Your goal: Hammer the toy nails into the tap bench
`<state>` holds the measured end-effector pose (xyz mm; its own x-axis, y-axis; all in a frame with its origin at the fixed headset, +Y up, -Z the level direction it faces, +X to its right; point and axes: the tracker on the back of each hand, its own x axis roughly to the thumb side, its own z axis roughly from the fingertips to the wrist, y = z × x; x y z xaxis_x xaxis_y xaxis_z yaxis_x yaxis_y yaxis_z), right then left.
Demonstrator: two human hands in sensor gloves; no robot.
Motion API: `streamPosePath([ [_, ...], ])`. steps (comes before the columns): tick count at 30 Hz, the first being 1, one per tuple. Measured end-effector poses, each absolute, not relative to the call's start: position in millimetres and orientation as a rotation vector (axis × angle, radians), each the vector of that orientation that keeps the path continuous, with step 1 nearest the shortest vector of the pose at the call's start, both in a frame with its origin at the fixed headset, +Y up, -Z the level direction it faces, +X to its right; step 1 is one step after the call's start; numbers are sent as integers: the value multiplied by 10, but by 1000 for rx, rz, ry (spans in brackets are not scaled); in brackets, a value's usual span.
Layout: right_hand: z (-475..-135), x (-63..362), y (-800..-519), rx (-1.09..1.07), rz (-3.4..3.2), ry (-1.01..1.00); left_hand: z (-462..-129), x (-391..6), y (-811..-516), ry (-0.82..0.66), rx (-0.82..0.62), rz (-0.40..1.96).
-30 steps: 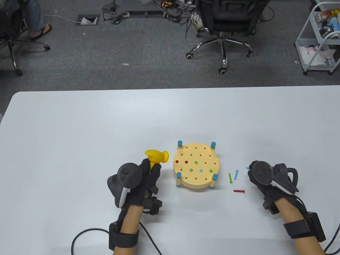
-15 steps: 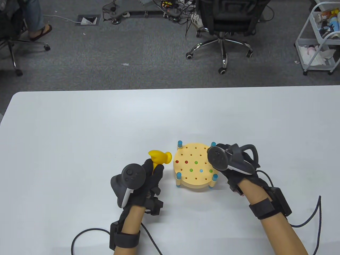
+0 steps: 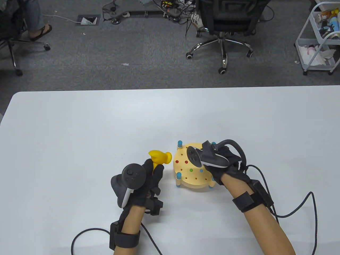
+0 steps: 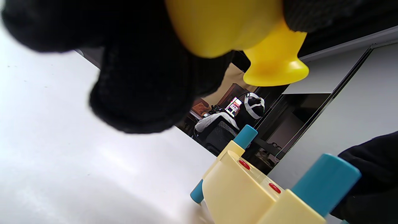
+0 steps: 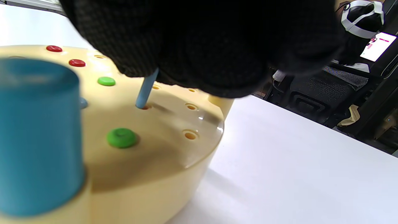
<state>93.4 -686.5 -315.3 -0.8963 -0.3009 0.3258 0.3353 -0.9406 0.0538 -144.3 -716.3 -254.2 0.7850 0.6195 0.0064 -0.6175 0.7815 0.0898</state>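
Nail [image 5: 146,90] — light blue — pinched upright in my right hand [image 3: 220,162], tip in bench [image 3: 183,166] hole; left hand [image 3: 144,180] grips hammer [image 3: 159,156].

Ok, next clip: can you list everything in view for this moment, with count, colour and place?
tap bench: one, cream with blue corner posts, table centre
driven nails: several, red, green and blue heads, flush in the bench top
blue nail: one, tip in a bench hole
toy hammer: one, yellow, left of the bench
table: one, white
office chair: one, black, on the floor beyond
left hand: black glove, grips the hammer
right hand: black glove, fingers hold the blue nail
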Motion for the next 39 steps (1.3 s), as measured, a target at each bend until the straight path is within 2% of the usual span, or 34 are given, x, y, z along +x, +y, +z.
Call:
streamPosePath([
  [13, -3172, 864, -6863, -426, -2733, -172, -2542, -1413, -7167, 11, 86, 644],
  [20, -3173, 802, -7024, -434, -2679, -165, -2540, -1398, -7169, 8, 84, 637],
  [25, -3172, 937, -6870, -336, -2811, -207, -2540, -1380, -7168, 1, 82, 630],
  [28, -3188, 1126, -6712, -233, -2977, -23, -2538, -1372, -7165, -3, 85, 625],
  [30, -3213, 1349, -6682, -91, -3093, 174, -2538, -1367, -7166, -6, 87, 621],
  [34, -3272, 1603, -6865, -23, -3224, 216, -2530, -1349, -7163, -18, 99, 609],
  [39, -3384, 1841, -7275, -135, -3495, 86, -2444, -1207, -7005, -129, 200, 571],
])
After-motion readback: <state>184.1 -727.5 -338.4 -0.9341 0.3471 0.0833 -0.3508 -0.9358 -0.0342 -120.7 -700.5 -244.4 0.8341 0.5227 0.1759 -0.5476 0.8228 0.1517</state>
